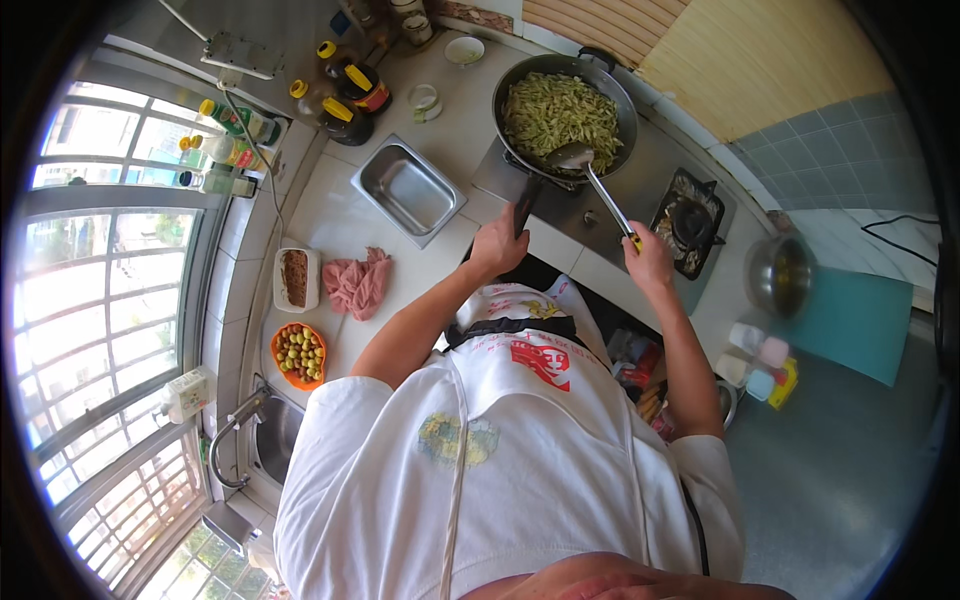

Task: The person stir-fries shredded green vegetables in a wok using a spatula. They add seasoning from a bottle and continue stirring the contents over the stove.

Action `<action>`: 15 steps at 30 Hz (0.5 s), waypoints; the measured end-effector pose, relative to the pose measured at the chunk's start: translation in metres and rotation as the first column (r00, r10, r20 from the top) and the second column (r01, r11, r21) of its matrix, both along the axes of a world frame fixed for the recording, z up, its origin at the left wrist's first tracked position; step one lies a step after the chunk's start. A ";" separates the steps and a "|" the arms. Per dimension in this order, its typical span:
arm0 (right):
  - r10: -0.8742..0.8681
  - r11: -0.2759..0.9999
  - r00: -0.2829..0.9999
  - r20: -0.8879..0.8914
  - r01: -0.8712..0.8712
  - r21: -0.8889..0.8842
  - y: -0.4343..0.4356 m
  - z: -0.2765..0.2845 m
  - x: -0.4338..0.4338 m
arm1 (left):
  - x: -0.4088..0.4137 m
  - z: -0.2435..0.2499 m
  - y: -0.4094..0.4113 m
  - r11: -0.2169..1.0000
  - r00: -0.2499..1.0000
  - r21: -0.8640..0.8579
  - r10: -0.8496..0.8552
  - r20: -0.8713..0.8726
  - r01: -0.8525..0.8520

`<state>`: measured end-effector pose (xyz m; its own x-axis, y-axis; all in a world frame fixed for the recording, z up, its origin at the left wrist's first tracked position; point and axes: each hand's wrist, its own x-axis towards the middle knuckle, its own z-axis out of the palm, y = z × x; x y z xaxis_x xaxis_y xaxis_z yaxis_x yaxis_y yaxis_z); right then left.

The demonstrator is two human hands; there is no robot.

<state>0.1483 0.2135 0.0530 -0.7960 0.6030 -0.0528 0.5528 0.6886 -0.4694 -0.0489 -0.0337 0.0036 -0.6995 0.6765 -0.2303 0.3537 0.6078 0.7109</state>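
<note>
A wok (pixel 631 112) full of shredded green vegetable (pixel 559 112) sits on the left burner of a gas hob (pixel 592 225). My left hand (pixel 499 244) is closed around the wok's dark handle (pixel 527 202). In my right hand (pixel 649 256) is the handle of a metal spatula (pixel 607 199); its blade rests on the near part of the vegetable. An empty rectangular steel tray (pixel 409 190) stands on the counter left of the wok, not touching my hands.
At left lie a pink cloth (pixel 357 283), a white container of brown food (pixel 296 280) and an orange bowl of small round fruit (pixel 298 356). Sauce bottles (pixel 352 105) stand at the back left. The bare right burner (pixel 690 221), a steel bowl (pixel 780 276) and a teal board (pixel 851 322) are right.
</note>
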 end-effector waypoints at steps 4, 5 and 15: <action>-0.044 0.999 0.998 0.043 0.043 0.007 0.012 0.020 0.020 | 0.000 -0.004 0.001 1.000 1.000 -0.020 0.017 -0.020 -0.018; -0.060 0.998 0.998 0.033 0.061 -0.007 0.013 0.020 0.022 | 0.000 -0.004 0.001 0.999 1.000 -0.023 0.023 -0.020 -0.024; -0.244 0.948 0.960 -0.140 0.206 -0.244 -0.020 -0.014 -0.057 | -0.003 0.001 0.003 1.000 1.000 -0.020 0.005 -0.019 -0.006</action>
